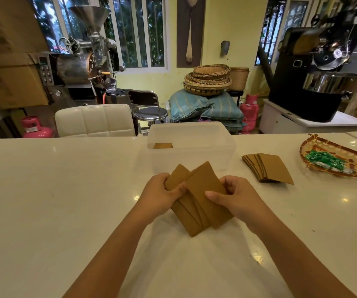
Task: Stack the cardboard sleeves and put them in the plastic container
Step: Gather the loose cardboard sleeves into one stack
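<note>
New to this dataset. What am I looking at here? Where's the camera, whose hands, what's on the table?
There is no robot here. One wide-angle camera sits on a person's head and looks forward and down, so the two bare arms coming in from the bottom are that person's own.

The left hand and right hand together hold a fanned bunch of brown cardboard sleeves, not yet squared up; its lower end reaches down to the white table.

Just behind the hands stands a clear plastic container with a few sleeves already inside. To the right lies a loose pile of sleeves waiting their turn, and further right a woven tray holding green packets.

Beyond the table are chairs, stacked baskets and metal machines; they play no part.
</note>
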